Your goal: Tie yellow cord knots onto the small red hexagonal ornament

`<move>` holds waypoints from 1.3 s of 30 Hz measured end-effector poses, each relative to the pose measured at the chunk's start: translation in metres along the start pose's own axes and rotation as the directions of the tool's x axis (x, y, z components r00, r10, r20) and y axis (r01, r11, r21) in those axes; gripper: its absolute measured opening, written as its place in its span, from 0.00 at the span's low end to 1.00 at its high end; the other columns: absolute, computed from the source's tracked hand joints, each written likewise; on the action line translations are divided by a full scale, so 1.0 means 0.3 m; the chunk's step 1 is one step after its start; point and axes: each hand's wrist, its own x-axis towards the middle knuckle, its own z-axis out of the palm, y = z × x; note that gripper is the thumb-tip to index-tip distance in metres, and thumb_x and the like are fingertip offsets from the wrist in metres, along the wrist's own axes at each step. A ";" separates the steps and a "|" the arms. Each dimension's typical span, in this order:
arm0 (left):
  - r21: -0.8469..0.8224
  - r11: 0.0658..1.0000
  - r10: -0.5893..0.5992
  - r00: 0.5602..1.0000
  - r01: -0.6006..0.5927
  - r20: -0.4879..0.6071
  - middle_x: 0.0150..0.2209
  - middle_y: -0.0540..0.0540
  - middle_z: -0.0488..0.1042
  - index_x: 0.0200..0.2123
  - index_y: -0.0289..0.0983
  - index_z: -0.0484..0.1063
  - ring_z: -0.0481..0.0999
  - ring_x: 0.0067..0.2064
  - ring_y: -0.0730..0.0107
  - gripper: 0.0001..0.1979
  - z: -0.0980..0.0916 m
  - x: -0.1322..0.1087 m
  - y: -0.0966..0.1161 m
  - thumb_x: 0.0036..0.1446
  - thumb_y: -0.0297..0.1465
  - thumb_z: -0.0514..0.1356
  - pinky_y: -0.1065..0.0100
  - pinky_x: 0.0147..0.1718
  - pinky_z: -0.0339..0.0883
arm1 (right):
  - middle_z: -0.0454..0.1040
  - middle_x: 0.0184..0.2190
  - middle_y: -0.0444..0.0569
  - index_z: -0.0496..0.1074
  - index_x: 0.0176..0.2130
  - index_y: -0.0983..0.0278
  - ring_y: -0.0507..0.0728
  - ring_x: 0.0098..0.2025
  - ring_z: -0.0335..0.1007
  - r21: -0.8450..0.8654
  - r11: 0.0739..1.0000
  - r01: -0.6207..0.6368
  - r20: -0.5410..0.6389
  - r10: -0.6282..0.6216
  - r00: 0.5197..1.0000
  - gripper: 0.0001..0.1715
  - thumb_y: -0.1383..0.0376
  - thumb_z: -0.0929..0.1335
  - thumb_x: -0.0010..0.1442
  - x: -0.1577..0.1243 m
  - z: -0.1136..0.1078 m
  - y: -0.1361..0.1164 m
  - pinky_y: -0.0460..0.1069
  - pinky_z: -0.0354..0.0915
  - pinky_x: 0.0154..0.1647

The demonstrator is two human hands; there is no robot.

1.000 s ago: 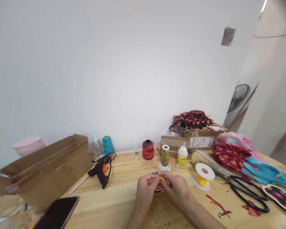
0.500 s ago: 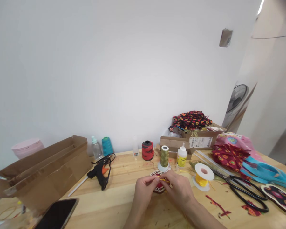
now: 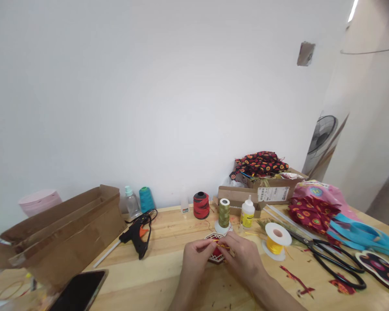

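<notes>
Pinching yellow cord (image 3: 215, 240), left hand (image 3: 196, 255) and right hand (image 3: 243, 254) nearly meet — olive spool (image 3: 224, 214) beyond, scissors (image 3: 308, 243) rightward.

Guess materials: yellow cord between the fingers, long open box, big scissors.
Yellow cord: thin strand, probably textile or synthetic; finish too small to tell.
Long open box: likely cardboard, matte brown, creased flaps.
Big scissors: apparently metal, dark grey blades; smooth black handles, perhaps painted or plastic-coated.

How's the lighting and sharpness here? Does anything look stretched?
Head view: the wall is brightest near its middle, greyer toward the left; a white strip glares at top right, near a dark, blurred corner. Head view: the yellow strand at the left hand and right hand is too soft to trace; the cardboard box at left seems stretched, probably by the lens.
</notes>
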 end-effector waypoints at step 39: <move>-0.135 0.990 -0.046 0.999 0.049 0.025 0.23 0.46 0.74 0.29 0.32 0.70 0.72 0.27 0.68 0.13 -0.001 0.016 -0.026 0.34 0.28 0.63 0.70 0.27 0.65 | 0.51 0.18 0.44 0.45 0.11 0.63 0.52 0.23 0.52 1.000 0.023 0.001 -0.008 0.313 0.950 0.22 0.56 0.56 0.48 0.021 -0.219 0.109 0.49 0.55 0.26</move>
